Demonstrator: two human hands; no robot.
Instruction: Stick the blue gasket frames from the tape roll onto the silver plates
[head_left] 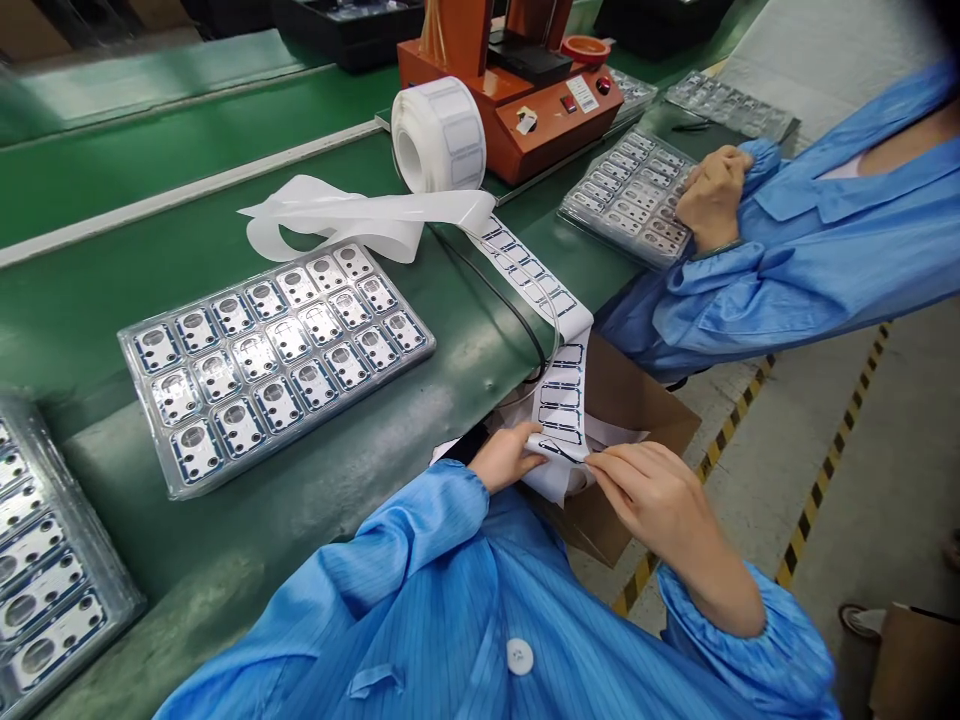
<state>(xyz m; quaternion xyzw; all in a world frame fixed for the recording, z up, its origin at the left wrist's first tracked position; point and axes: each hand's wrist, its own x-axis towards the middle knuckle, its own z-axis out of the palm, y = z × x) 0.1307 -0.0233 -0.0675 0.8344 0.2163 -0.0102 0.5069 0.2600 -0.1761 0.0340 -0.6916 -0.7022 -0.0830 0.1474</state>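
A white backing strip (561, 385) with rows of dark-outlined, frame-shaped stickers hangs over the bench's front edge. My left hand (510, 457) pinches its lower end from the left, thumb and fingers closed. My right hand (652, 495) has its fingertips pressed together at the strip's right edge. They meet the end of a frame-shaped sticker (562, 450) at the fold, which looks partly lifted; its exact edge is hidden by the fingers. To the left, a clear plastic tray (300, 428) holds rows of silvery plates with blue edges and round windows.
A label roll (457, 135) stands by an orange machine (525, 125). Loose white film (337, 215) and a black cable (510, 295) lie nearby. Below the strip is a cardboard box (637, 400). On the right, a co-worker's hands (712, 195) are over another tray (577, 212).
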